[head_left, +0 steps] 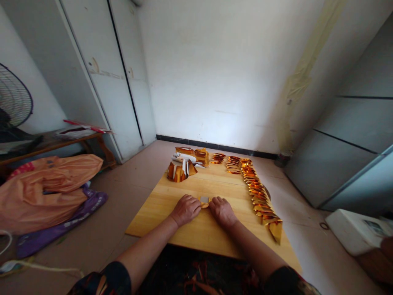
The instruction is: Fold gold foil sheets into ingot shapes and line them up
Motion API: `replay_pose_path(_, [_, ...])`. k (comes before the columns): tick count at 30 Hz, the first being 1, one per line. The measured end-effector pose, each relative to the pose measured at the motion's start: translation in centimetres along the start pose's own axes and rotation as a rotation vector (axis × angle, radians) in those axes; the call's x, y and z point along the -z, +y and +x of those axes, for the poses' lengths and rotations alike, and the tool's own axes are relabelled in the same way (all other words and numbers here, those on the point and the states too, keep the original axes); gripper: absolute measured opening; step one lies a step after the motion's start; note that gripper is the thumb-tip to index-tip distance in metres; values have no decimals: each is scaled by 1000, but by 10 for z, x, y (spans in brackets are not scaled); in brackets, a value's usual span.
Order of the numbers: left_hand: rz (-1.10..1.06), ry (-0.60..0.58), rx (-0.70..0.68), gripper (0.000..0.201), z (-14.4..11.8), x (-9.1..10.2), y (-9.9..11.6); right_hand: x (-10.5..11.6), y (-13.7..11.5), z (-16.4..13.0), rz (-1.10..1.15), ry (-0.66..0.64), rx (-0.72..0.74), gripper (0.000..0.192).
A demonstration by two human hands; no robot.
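Between my two hands, over the middle of the wooden board (166, 196), is a small piece of gold foil paper (204, 200) with a pale grey patch on its upper face. My left hand (186, 209) has its fingers closed on the paper's left end. At the right end, the fingers of my right hand (223, 211) are closed on it too. My thumbs and the paper's underside are mostly hidden. A long row of folded gold foil pieces (256, 188) runs down the board's right side, overlapping one another.
Stacks of gold foil paper (178, 172) and white paper stand at the board's back left. Shorter rows of folded foil (233, 164) lie at the back. Left on the floor are an orange cloth (55, 192) and a purple bag (64, 221). A white box (356, 231) sits at right.
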State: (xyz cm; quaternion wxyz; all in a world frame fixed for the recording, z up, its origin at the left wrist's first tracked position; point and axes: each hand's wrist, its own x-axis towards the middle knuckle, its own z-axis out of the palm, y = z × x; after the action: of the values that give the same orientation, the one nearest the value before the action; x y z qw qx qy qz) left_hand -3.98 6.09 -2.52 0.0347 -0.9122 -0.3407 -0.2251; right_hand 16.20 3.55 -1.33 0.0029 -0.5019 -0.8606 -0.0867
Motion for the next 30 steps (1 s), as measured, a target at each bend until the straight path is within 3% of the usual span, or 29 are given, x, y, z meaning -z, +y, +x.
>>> replay_pose_path(9, [97,70,6,28,5,-6,1,5,-9,4,29,-42,-106,22])
replay_pose_path(14, [100,48,21,24,4,-6,1,-2,-9,5,49,-3,-119,19])
replay_pose_path(19, [28,35,55,21,2,-5,1,-3,-9,8,114,24,-244,21])
replay_pose_path(25, [-153,57,278,20,6,-11,-3,1,-4,10,299,1,-337,22])
replay_pose_path(30, [-246,65,423,29,14,-16,-4,2,-2,17,296,-74,-432,26])
